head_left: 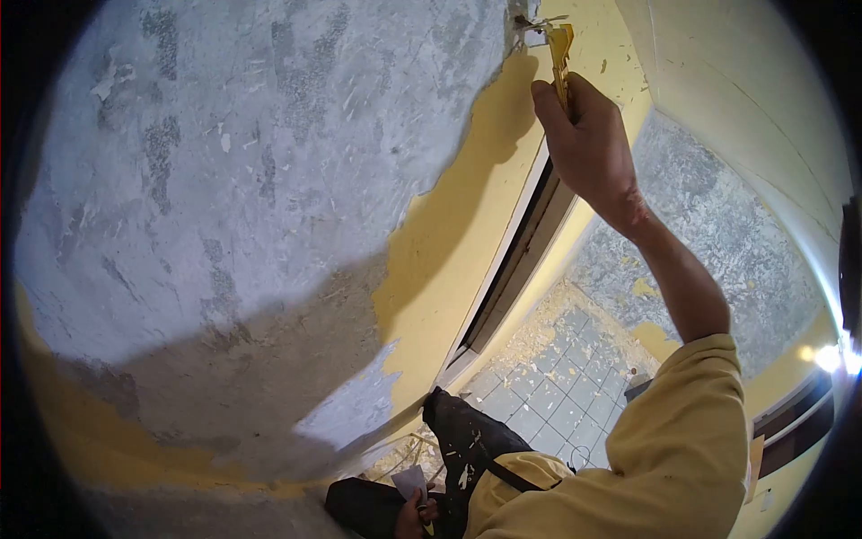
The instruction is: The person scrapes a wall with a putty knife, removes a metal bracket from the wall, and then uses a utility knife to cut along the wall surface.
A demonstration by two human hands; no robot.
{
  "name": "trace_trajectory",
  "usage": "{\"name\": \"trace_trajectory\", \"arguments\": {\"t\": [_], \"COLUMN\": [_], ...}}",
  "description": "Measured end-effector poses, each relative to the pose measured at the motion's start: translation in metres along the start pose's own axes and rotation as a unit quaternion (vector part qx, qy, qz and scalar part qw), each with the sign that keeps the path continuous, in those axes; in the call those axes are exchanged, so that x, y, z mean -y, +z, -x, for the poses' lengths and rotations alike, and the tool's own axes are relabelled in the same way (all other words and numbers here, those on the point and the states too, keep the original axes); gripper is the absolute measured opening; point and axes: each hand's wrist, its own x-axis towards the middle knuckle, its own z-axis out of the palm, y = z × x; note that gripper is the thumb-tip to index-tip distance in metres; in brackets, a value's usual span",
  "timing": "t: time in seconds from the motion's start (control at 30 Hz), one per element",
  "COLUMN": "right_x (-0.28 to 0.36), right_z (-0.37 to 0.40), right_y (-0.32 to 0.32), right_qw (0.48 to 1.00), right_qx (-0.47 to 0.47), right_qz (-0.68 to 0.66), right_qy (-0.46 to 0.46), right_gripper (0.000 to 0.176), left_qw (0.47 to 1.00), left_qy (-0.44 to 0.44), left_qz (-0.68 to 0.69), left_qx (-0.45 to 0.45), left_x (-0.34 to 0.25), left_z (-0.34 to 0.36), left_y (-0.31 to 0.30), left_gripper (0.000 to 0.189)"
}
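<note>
Near the top of the wall, my right hand (pixel 588 135) is closed round a yellow-handled scraper (pixel 560 58). Its head meets the wall where flakes of yellow paint (pixel 536 38) curl away at the edge of the bared grey patch. Low at the bottom of the view, beside my dark trousers, my left hand (pixel 416 518) grips a putty knife (pixel 410 482) with a broad pale blade and a bit of yellow on the handle. The wall (pixel 269 180) is mostly stripped to mottled grey plaster, with a strip of yellow paint (pixel 449 242) left along its right side.
A door or window frame (pixel 521 260) with a dark gap runs beside the yellow strip. Paint chips litter the tiled floor (pixel 557 395) below. Another partly stripped wall (pixel 700 225) stands to the right, with a bright lamp (pixel 840 357) at the far right.
</note>
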Motion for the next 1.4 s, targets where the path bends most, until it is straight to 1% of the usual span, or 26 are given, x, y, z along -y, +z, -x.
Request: {"name": "trace_trajectory", "arguments": {"t": [0.07, 0.13, 0.17, 0.4, 0.6, 0.67, 0.73, 0.77, 0.8, 0.83, 0.87, 0.9, 0.93, 1.0, 1.03, 1.07, 1.1, 1.13, 1.17, 1.2, 1.23, 1.27, 1.3, 1.33, 1.37, 1.4], "right_x": [0.002, 0.003, 0.003, 0.003, 0.008, 0.013, 0.009, 0.013, 0.017, 0.021, 0.023, 0.021, 0.020, 0.013, 0.011, 0.010, 0.011, 0.010, 0.014, 0.015, 0.015, 0.015, 0.015, 0.016, 0.017, 0.018], "right_z": [0.002, 0.003, 0.003, 0.003, 0.006, 0.006, 0.029, 0.033, 0.024, 0.030, 0.036, 0.033, 0.029, 0.029, 0.029, 0.029, 0.031, 0.029, 0.028, 0.029, 0.030, 0.031, 0.031, 0.031, 0.032, 0.032], "right_y": [0.011, 0.020, 0.021, 0.015, 0.008, 0.007, 0.018, 0.008, 0.007, 0.010, 0.016, 0.011, 0.012, 0.019, 0.023, 0.023, 0.023, 0.025, 0.023, 0.021, 0.020, 0.019, 0.020, 0.022, 0.021, 0.019], "right_qw": [1.000, 0.996, 0.996, 0.997, 0.999, 0.998, 0.998, 0.997, 0.998, 0.996, 0.994, 0.995, 0.995, 0.996, 0.997, 0.997, 0.997, 0.997, 0.996, 0.996, 0.996, 0.997, 0.996, 0.997, 0.997, 0.997], "right_qx": [-0.015, -0.068, -0.068, -0.051, -0.030, -0.023, -0.059, -0.032, -0.027, -0.045, -0.065, -0.036, -0.030, -0.045, -0.069, -0.068, -0.067, -0.066, -0.057, -0.055, -0.041, -0.032, -0.034, -0.035, -0.035, -0.036], "right_qz": [-0.024, -0.056, -0.045, -0.052, -0.019, -0.009, -0.005, -0.019, -0.017, 0.011, 0.033, -0.010, -0.018, 0.000, 0.009, 0.010, 0.010, 0.012, 0.007, 0.010, 0.011, 0.011, 0.010, 0.019, 0.029, 0.030], "right_qy": [0.012, 0.017, 0.034, 0.027, 0.019, 0.051, 0.027, 0.062, 0.057, 0.074, 0.085, 0.095, 0.097, 0.074, 0.043, 0.045, 0.049, 0.047, 0.065, 0.067, 0.073, 0.076, 0.076, 0.067, 0.058, 0.057], "right_gripper": [0.032, 0.032, 0.032, 0.034, 0.032, 0.029, 0.027, 0.027, 0.027, 0.028, 0.028, 0.027, 0.027, 0.025, 0.025, 0.025, 0.025, 0.024, 0.025, 0.025, 0.026, 0.026, 0.026, 0.026, 0.027, 0.027], "left_qw": [1.000, 0.999, 0.997, 0.964, 0.905, 0.879, 0.850, 0.836, 0.823, 0.810, 0.812, 0.937, 0.993, 0.995, 0.994, 0.995, 0.999, 0.999, 0.999, 0.999, 0.997, 0.997, 0.996, 0.993, 0.993, 0.996], "left_qy": [-0.008, 0.026, 0.042, 0.139, 0.212, 0.241, 0.270, 0.288, 0.300, 0.289, 0.274, 0.163, 0.024, 0.008, 0.021, 0.020, 0.032, 0.045, 0.044, 0.030, 0.015, 0.016, 0.045, 0.076, 0.077, 0.074], "left_qz": [0.008, -0.039, -0.062, -0.225, -0.369, -0.412, -0.453, -0.467, -0.482, -0.511, -0.516, -0.307, -0.086, -0.054, -0.030, -0.031, -0.019, -0.006, -0.004, -0.005, -0.006, -0.008, -0.031, -0.054, -0.054, -0.042], "left_qx": [-0.002, -0.001, -0.001, 0.004, 0.006, 0.006, 0.003, 0.008, 0.013, 0.001, -0.015, 0.030, 0.080, 0.078, 0.098, 0.097, 0.040, -0.011, -0.010, 0.036, 0.080, 0.081, 0.074, 0.069, 0.069, -0.012], "left_x": [0.001, -0.004, -0.005, -0.005, -0.001, -0.002, -0.006, -0.006, 0.000, 0.010, 0.018, 0.010, 0.000, 0.009, -0.004, -0.003, -0.002, -0.004, -0.003, -0.003, -0.002, 0.000, 0.001, 0.000, 0.001, -0.001], "left_z": [-0.003, -0.004, -0.005, -0.009, -0.007, -0.005, -0.005, -0.014, -0.020, 0.001, 0.020, -0.005, -0.024, -0.025, -0.031, -0.026, 0.000, 0.008, -0.004, -0.022, -0.026, -0.032, -0.030, -0.023, -0.014, 0.004], "left_y": [-0.005, -0.007, -0.008, -0.010, -0.016, -0.016, -0.018, -0.011, -0.006, -0.027, -0.051, -0.039, -0.032, -0.053, -0.038, -0.028, -0.002, 0.016, 0.005, -0.018, -0.027, -0.032, -0.030, -0.020, -0.010, 0.013], "left_gripper": [0.048, 0.044, 0.042, 0.031, 0.029, 0.031, 0.033, 0.035, 0.037, 0.038, 0.038, 0.038, 0.038, 0.039, 0.039, 0.039, 0.025, 0.041, 0.041, 0.025, 0.040, 0.040, 0.040, 0.040, 0.040, 0.027]}}
